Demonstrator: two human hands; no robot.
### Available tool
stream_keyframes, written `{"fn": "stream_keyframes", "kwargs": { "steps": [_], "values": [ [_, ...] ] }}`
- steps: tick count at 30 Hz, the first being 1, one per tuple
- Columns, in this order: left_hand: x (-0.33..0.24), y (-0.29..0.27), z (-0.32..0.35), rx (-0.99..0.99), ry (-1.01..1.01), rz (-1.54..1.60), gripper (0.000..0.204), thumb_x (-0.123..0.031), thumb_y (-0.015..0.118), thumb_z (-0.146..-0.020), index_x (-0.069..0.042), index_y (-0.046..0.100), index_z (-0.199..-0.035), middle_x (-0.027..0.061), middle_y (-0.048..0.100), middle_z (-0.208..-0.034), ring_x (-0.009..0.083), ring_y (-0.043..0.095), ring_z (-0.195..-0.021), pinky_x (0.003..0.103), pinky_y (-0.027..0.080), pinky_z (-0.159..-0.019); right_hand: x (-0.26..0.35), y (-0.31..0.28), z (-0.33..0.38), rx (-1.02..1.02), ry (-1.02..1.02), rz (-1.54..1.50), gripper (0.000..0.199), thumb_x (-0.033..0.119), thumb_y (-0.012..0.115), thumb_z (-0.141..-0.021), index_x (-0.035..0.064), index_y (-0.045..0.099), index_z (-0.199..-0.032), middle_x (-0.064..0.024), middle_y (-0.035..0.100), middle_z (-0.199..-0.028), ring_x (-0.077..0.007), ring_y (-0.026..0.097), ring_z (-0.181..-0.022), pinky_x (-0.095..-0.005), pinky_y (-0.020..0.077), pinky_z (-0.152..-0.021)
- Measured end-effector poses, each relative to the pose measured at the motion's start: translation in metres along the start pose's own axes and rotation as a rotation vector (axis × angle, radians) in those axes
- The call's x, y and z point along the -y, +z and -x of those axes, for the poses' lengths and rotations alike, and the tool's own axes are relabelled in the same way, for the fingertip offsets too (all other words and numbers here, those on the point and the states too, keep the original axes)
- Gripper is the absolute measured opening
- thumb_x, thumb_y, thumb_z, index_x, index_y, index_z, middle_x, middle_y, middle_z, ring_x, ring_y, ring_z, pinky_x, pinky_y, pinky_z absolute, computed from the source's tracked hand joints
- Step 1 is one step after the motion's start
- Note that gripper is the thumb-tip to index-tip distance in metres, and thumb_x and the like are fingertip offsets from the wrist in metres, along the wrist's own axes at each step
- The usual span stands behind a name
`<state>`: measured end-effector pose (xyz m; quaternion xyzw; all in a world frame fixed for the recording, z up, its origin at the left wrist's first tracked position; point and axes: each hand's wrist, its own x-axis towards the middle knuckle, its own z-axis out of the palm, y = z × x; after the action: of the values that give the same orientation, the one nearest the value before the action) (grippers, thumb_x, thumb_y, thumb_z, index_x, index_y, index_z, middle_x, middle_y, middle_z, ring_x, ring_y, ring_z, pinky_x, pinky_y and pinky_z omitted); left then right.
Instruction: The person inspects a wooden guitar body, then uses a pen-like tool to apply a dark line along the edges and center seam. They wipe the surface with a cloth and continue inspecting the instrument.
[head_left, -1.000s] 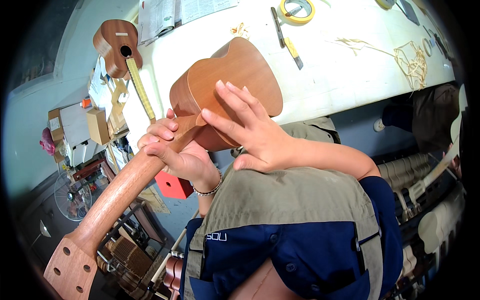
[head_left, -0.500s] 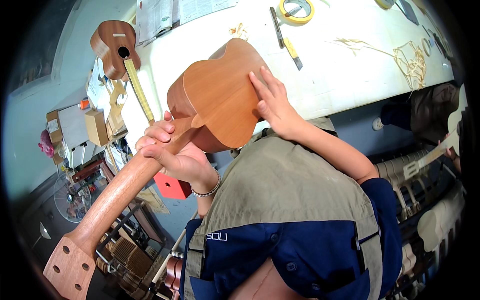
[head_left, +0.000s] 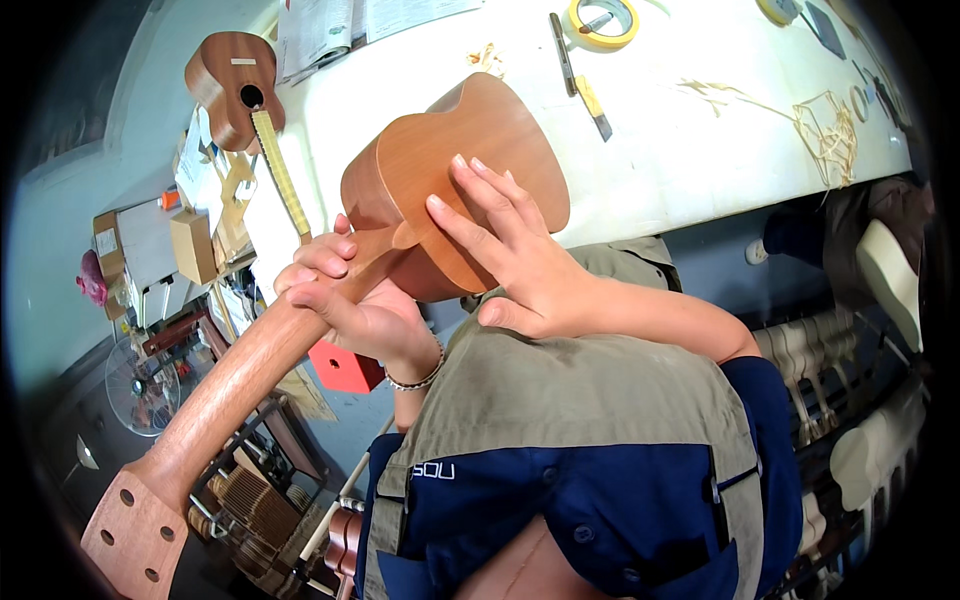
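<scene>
A brown wooden ukulele (head_left: 425,150) lies back side up in front of me, its body over the near edge of the white table (head_left: 660,170). Its neck slants down to the lower left, ending in a stringless headstock (head_left: 135,530) with peg holes. My left hand (head_left: 365,315) is wrapped around the neck close to the heel, thumb on top. On the ukulele's back, near the heel, rest the outstretched fingers of my right hand (head_left: 530,265), with its thumb held apart. The soundboard faces away, hidden.
Another ukulele (head_left: 235,85) with tape along its neck lies at far left. A marker (head_left: 562,50), a yellow-handled cutter (head_left: 592,105), a tape roll (head_left: 603,25) and tangled strips (head_left: 828,140) are on the table. Below left stand a red box (head_left: 343,367) and a fan (head_left: 145,385); instrument racks (head_left: 800,360) stand right.
My right hand has slid from the ukulele's right edge leftward and toward me across the back, near the heel. My left hand keeps its hold; the view has shifted slightly.
</scene>
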<state>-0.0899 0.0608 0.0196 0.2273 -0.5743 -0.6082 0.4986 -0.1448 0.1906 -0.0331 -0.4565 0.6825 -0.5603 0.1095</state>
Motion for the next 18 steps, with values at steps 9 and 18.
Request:
{"fn": "stream_keyframes", "kwargs": {
  "steps": [9,18],
  "values": [
    [0.006,-0.004,0.001,0.016,0.006,0.048,0.031,-0.047,0.045,-0.093,-0.018,0.039,-0.088,-0.0026,0.041,-0.075,0.0118,0.046,-0.078,0.042,0.040,-0.097,0.000,-0.005,0.000,0.039,-0.069,0.151,0.081,0.072,0.028,-0.084,0.0153,0.034,-0.142,-0.0238,0.017,-0.148,-0.0427,0.020,-0.134,-0.0602,0.0183,-0.105],
    [0.004,-0.007,-0.003,0.013,0.025,0.024,0.033,-0.047,0.050,-0.092,-0.016,0.040,-0.087,-0.0027,0.039,-0.073,0.0126,0.045,-0.077,0.042,0.041,-0.095,-0.067,-0.003,0.032,-0.092,0.376,0.052,0.069,0.060,0.029,-0.091,0.0166,0.028,-0.145,-0.0241,0.019,-0.147,-0.0439,0.018,-0.134,-0.0574,0.0146,-0.107]
  ]
}}
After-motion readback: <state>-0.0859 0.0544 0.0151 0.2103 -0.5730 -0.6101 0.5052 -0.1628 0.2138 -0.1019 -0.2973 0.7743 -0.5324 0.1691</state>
